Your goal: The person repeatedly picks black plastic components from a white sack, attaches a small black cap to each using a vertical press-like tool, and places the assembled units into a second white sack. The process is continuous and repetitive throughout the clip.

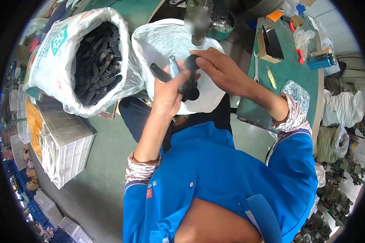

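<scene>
My left hand [169, 94] is closed around several dark, handle-shaped parts with rounded ends. One of them, a part with a shiny silver face [174, 67], sticks up between thumb and fingers; a black part [160, 73] juts out to its left. My right hand [223, 73] pinches a dark round-ended part [191, 62] right beside that bunch. Both hands are over a white-lined container [150, 35]. Left of it leans a white woven sack [42, 65] with a heap of similar black parts [98, 67] inside.
A grey machine piece [197, 26] hangs just beyond my hands, near a green tub of metal shavings [220, 32]. On the green bench [249, 99] at right lie a wrench [256, 67], a yellow tool [271, 77] and a phone [273, 42]. White crates [71, 146] stand at left.
</scene>
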{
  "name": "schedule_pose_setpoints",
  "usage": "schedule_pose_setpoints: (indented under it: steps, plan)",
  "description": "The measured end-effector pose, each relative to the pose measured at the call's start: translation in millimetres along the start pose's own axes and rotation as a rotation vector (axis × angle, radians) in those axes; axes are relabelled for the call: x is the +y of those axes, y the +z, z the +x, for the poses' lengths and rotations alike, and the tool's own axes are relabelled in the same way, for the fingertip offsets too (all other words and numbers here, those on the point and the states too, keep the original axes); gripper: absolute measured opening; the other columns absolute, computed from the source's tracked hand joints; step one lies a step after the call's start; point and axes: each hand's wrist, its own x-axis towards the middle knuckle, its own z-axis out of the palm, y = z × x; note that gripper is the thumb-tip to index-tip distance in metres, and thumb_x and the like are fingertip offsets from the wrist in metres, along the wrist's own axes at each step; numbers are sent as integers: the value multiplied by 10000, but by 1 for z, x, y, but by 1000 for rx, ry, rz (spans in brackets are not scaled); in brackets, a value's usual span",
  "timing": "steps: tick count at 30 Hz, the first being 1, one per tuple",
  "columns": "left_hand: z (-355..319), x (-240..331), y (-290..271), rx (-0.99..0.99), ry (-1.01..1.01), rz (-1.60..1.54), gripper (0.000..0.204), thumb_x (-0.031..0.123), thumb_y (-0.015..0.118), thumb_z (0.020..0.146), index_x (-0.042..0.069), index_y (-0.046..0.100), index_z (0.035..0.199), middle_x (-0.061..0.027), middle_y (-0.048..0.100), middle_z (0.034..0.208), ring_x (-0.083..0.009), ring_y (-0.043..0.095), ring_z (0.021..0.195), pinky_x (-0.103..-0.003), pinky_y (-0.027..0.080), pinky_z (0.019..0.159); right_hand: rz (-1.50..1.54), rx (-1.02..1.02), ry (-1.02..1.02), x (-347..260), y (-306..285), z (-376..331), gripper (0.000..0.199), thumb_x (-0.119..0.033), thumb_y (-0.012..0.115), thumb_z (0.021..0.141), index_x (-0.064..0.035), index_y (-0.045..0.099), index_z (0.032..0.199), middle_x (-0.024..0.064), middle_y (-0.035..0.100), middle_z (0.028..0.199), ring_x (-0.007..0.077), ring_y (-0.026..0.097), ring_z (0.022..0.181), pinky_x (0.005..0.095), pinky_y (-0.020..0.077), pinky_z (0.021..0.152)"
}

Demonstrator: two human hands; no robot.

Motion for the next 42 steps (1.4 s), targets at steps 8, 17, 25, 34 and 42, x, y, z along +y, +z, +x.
schedule_pose_setpoints:
  steps: [8,17,25,34,42]
  plan:
    - [2,-3,-13,88,58,-68,358,51,636,878,-18,489,1196,-175,626,1082,-258,647,943,-380,565,794,215,155,24,5,-26,9,265,-129,604,912,-29,624,1157,34,646,782,64,594,657,208,459,540]
    - [7,-1,-14,62,-21,-256,360,125,489,954,-36,412,1267,-290,530,1234,-379,555,1140,-425,498,958,484,217,230,-46,-99,89,203,-148,520,942,22,603,868,75,596,567,92,462,376,234,333,351]
    - [11,5,-13,131,173,-268,321,104,505,962,-26,421,1244,-285,520,1241,-367,556,1144,-454,496,962,555,161,359,-30,-84,81,210,-169,521,955,10,622,914,53,605,583,73,470,371,212,334,340]
    - [12,-2,-10,67,184,-333,319,100,533,950,-10,432,1231,-269,500,1279,-362,520,1193,-473,452,1013,506,14,331,23,20,-13,276,-180,689,863,-34,584,1072,48,641,946,102,617,829,245,484,651]
    - [10,2,-15,36,1,-528,430,274,438,990,-77,434,1238,-280,519,1218,-396,500,1177,-521,362,1083,845,374,145,29,-19,9,76,-43,549,913,-34,582,980,30,624,902,119,607,835,250,488,773]
